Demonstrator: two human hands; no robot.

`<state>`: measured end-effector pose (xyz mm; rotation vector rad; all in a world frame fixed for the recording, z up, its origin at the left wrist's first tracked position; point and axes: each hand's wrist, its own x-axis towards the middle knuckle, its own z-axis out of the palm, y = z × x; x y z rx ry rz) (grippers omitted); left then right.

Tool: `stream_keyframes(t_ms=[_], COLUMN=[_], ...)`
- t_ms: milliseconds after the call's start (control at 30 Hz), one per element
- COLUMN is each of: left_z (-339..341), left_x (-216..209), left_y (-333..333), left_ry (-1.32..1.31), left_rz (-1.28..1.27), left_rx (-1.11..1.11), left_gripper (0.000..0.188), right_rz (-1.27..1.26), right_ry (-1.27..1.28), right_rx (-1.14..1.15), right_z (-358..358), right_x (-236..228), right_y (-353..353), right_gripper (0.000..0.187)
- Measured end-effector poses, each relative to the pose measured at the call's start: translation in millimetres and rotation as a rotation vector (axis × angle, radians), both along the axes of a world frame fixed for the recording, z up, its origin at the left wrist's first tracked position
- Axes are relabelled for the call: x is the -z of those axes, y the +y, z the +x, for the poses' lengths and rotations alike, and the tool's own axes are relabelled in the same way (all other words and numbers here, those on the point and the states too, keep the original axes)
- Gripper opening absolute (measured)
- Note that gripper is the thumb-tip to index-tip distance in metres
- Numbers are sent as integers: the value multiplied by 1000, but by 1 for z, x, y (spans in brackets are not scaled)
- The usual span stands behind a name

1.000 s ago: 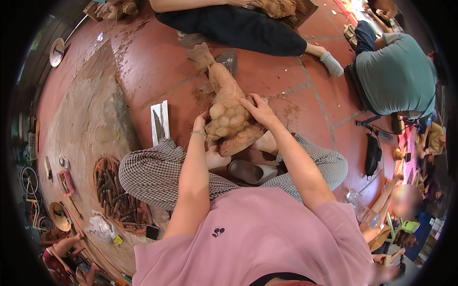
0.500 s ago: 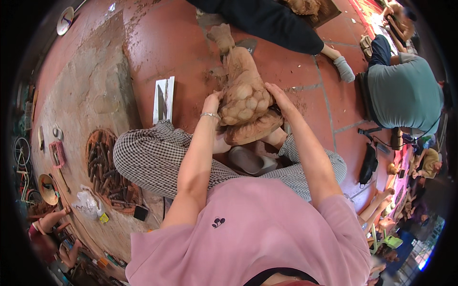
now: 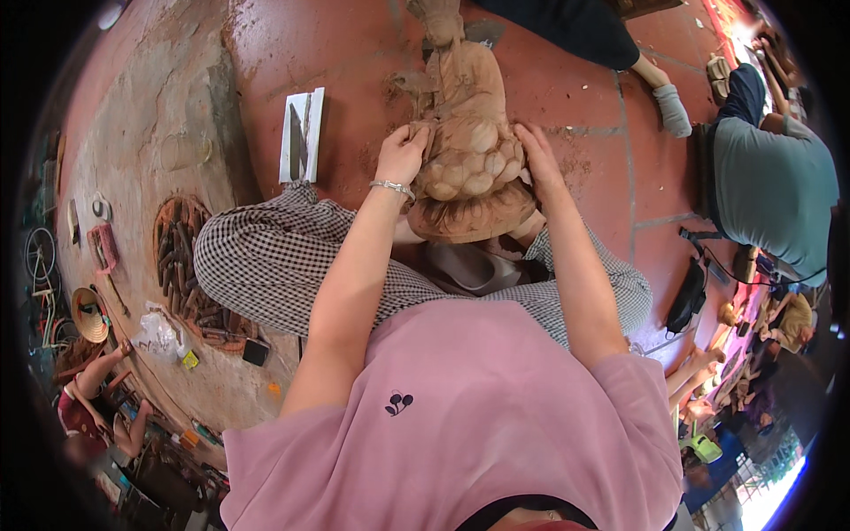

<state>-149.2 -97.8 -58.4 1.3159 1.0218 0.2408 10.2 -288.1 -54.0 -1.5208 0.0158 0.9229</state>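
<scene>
A carved wooden statue (image 3: 467, 146) stands between my crossed legs: a robed figure on a petalled lotus seat above a round base. My left hand (image 3: 405, 157) is closed round its left side, thumb and fingers near the figure's lap. Against the opposite side of the lotus seat lies my right hand (image 3: 538, 159), its fingers pressed along the wood and partly out of sight. The figure's head reaches the top edge of the picture.
On my left a stone slab (image 3: 190, 115) bears a round tray of carving tools (image 3: 181, 265), a plastic bag (image 3: 159, 336) and a brush (image 3: 104, 248). A blade on white paper (image 3: 301, 137) lies by my knee. Another person's leg (image 3: 575, 35) stretches ahead; someone in a grey-green shirt (image 3: 770, 177) sits right.
The statue has been tilted and turned between my hands, so its robed front and more of its head show now. Both hands still hold its sides. The view has shifted a little.
</scene>
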Motion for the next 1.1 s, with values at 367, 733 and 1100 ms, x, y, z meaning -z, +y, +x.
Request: stream_keyframes(t_ms=[367,733,1100], left_z=[16,33,33], left_x=[-78,-80,-79], left_y=[-26,-50,-50], left_ry=[-133,-279,-199], left_rz=[382,687,875], left_rx=[268,164,183], left_gripper=[18,19,22], right_rz=[-51,-222,-258], right_ry=[-449,-648,-706], right_rx=[119,38,47], right_z=[-32,-32,-35], right_x=[-21,-25,-31], right_y=[0,3,4], right_gripper=[24,29,30])
